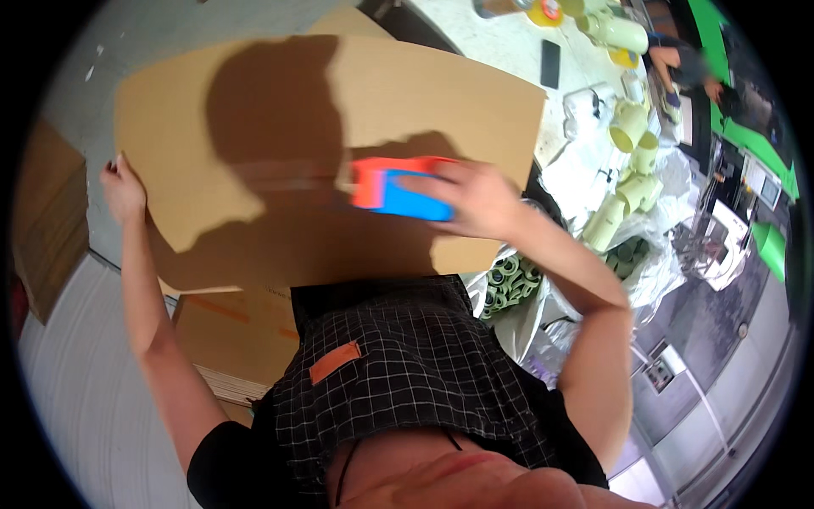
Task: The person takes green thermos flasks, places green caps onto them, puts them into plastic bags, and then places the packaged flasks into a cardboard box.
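Fingers [442, 186] of right hand [482, 200], elbow [612, 304] bent, clasp red-blue tool [405, 202]; left hand [127, 193] grips edge of cardboard [424, 93].

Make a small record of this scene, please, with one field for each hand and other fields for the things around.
Left hand: at the left edge of the cardboard
Right hand: grips a red and blue dispenser, apparently for tape, over the cardboard; contact unclear
Cardboard: brown, broad, partly under a head-shaped shadow
Apron: dark, light grid, orange patch
Table: pale; dark phone on it
Right side: pale green cups, white bags
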`<state>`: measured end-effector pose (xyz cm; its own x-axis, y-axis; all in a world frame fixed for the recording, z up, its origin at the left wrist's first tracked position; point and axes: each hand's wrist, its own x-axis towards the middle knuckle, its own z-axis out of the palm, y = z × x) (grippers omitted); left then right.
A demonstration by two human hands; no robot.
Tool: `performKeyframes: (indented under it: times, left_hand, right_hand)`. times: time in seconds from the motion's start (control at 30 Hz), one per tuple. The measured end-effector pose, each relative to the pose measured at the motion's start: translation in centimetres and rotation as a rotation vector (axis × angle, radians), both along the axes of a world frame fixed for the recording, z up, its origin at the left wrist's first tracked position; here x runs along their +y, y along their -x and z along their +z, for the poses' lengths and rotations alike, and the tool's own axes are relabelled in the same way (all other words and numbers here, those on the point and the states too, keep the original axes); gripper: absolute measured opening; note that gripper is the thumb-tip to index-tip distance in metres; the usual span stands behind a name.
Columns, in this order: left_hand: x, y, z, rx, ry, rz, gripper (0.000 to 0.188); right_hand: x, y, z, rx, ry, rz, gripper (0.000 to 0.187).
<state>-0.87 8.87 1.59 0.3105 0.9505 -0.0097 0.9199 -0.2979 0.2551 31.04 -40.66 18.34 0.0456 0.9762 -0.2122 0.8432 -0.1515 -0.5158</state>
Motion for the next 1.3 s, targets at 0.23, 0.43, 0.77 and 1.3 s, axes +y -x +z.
performKeyframes:
  times: [0.23,0.43,0.77,1.3]
  left_hand:
    - [-1.0,-4.4,2.6,0.246,-0.066,0.099,0.066]
    - [-2.1,-2.0,0.2,0.191,0.009,0.494,0.082]
    - [1.6,6.3,-1.5,0.016,0.037,0.350,0.073]
    - [-21.4,30.2,15.5,-1.431,0.228,0.461,0.065]
  right_hand:
    - [-24.8,-10.1,-1.3,-0.198,0.660,-0.276,0.078]
    - [-19.3,-9.3,-16.2,0.744,0.349,-1.203,0.049]
    - [-18.7,-14.7,-22.5,-0.350,-0.004,-1.174,0.062]
    - [-13.4,15.2,-8.3,0.043,-0.827,-1.343,0.047]
